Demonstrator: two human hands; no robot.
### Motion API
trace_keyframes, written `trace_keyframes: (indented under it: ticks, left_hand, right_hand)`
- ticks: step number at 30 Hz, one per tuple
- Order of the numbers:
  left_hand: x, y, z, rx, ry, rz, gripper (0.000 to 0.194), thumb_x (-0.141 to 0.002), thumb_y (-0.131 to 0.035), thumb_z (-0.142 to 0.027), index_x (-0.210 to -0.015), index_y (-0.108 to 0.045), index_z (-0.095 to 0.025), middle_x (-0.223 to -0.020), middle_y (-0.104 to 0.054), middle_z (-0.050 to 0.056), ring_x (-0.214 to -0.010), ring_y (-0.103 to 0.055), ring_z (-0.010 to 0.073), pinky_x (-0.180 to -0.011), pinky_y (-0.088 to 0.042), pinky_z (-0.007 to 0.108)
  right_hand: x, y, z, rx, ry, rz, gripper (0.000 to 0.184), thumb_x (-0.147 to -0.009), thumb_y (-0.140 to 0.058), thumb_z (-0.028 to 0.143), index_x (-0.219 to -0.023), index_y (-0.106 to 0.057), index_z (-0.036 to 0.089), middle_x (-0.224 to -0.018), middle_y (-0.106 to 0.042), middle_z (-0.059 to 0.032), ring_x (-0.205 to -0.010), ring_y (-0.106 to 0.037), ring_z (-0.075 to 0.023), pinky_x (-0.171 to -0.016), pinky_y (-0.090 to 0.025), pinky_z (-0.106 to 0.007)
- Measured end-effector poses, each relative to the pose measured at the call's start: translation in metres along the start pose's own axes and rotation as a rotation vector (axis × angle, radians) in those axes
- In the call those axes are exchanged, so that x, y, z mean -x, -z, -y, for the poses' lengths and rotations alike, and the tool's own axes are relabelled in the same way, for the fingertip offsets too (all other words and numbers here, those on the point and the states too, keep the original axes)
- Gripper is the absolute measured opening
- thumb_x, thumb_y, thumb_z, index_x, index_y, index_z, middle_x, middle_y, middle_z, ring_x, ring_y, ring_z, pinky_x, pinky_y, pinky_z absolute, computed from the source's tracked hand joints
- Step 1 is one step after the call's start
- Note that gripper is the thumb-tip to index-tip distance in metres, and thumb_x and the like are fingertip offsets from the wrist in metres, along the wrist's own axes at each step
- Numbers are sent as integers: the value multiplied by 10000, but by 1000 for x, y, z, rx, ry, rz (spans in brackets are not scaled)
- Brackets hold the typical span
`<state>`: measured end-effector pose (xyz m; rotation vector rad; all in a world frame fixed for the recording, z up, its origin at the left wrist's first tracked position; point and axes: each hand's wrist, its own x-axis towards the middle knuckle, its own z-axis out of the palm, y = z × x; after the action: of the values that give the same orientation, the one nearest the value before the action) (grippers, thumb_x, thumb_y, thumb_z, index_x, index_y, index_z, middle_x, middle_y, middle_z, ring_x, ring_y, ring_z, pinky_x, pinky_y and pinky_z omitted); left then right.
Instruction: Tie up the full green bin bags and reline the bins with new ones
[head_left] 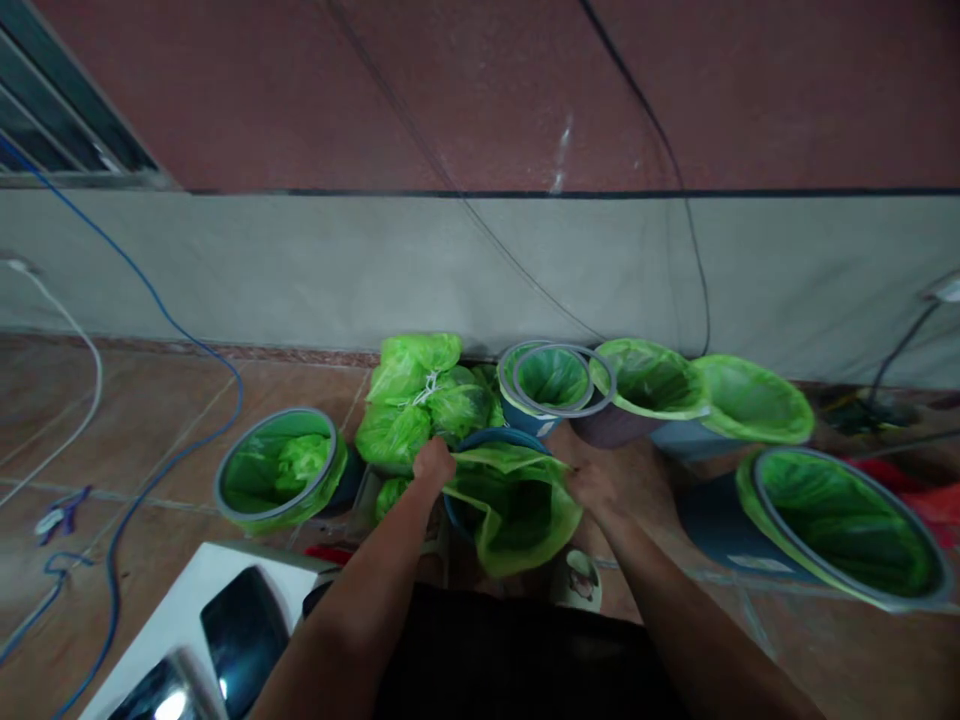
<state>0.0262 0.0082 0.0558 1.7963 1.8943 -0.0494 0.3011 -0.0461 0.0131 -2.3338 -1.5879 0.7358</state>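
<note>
A green garbage bag (517,550) is stretched open between my two hands, its mouth facing up. My left hand (434,464) is closed on the bag's left edge, and my right hand (591,487) grips the right edge. Under the bag stands a blue trash bin (502,436), its far rim showing behind the green plastic. How far the bag reaches down inside the bin is hidden. Just behind, a lined bin (525,420) has a loose grey ring (609,378) lying across its top.
Tied green bags (405,400) are heaped by the wall. A lined bin (277,515) stands at left, and more lined bins (652,400) at right, one tilted (750,540). Phones (244,630) lie on a white surface (202,580). A blue cable (161,460) crosses the floor.
</note>
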Motion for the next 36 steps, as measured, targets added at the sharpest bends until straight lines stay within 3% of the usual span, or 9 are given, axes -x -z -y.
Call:
trace_keyframes:
  ticks: [3, 7, 10, 13, 18, 23, 27, 31, 36]
  left_hand:
    - [1, -17, -10, -69, 36, -91, 457, -845, -554, -175, -1291, -472, -117, -1256, -545, 192, -1163, -534, 300, -935, -453, 434]
    - [1, -39, -27, -256, -328, -148, 518, -748, -570, -122, -1262, -515, -162, -1357, -487, 151, -1237, -453, 310, -1036, -350, 477]
    - [-7, -52, -38, -367, -602, -49, 366, -764, -555, -117, -1122, -611, -164, -1265, -552, 134, -1221, -448, 282, -1084, -283, 474]
    - [-21, -61, -38, -400, -680, 14, 267, -844, -447, -109, -991, -662, -170, -1106, -621, 123, -1152, -483, 262, -1089, -266, 479]
    - [-45, -59, -22, -183, -584, 96, 229, -816, -483, -93, -846, -694, -178, -963, -667, 105, -1067, -542, 247, -1072, -301, 437]
    - [-71, -46, -9, 3, -423, 77, 264, -870, -451, -189, -850, -711, -151, -828, -684, 68, -818, -614, 187, -821, -465, 306]
    - [-97, -44, -2, 154, -291, 60, 275, -862, -465, -222, -801, -726, -159, -711, -670, 14, -698, -592, 138, -704, -461, 231]
    - [-119, -54, 6, 271, -145, 25, 252, -835, -494, -225, -818, -736, -158, -731, -680, 25, -724, -592, 150, -719, -459, 246]
    - [-126, -73, 18, 449, 4, 88, 206, -787, -563, -247, -765, -741, -144, -676, -666, 31, -696, -612, 168, -663, -468, 260]
  right_hand:
    - [5, -18, 9, 113, -60, -61, 233, -815, -574, 255, -986, -670, 129, -958, -667, -219, -948, -640, -350, -733, -469, -416]
    - [12, -30, 28, 188, 242, -144, 385, -807, -534, 140, -1185, -591, 185, -1196, -589, -208, -1168, -504, -395, -954, -371, -528]
    - [6, -33, 41, 200, 410, -79, 373, -828, -465, 77, -1140, -619, 209, -1199, -590, -165, -1193, -479, -359, -1012, -327, -508]
    - [-8, -36, 47, 213, 491, 10, 298, -830, -440, 46, -915, -678, 202, -1123, -622, -144, -1175, -493, -325, -1010, -341, -468]
    - [-34, -41, 44, 183, 431, 80, 226, -819, -488, 93, -734, -672, 194, -964, -678, -98, -1007, -592, -256, -875, -423, -352]
    - [-66, -35, 42, 113, 302, 89, 289, -896, -426, 224, -795, -695, 191, -795, -705, -34, -735, -634, -152, -634, -414, -241]
    - [-96, -37, 45, 80, 260, 62, 275, -885, -448, 257, -815, -709, 204, -822, -723, -31, -790, -642, -159, -646, -410, -232]
    - [-119, -50, 44, 34, 244, 79, 228, -856, -512, 303, -827, -724, 224, -834, -733, -27, -798, -648, -170, -661, -419, -239]
    - [-135, -64, 33, -96, 215, 166, 241, -840, -545, 361, -768, -733, 229, -735, -725, -2, -697, -648, -160, -616, -448, -240]
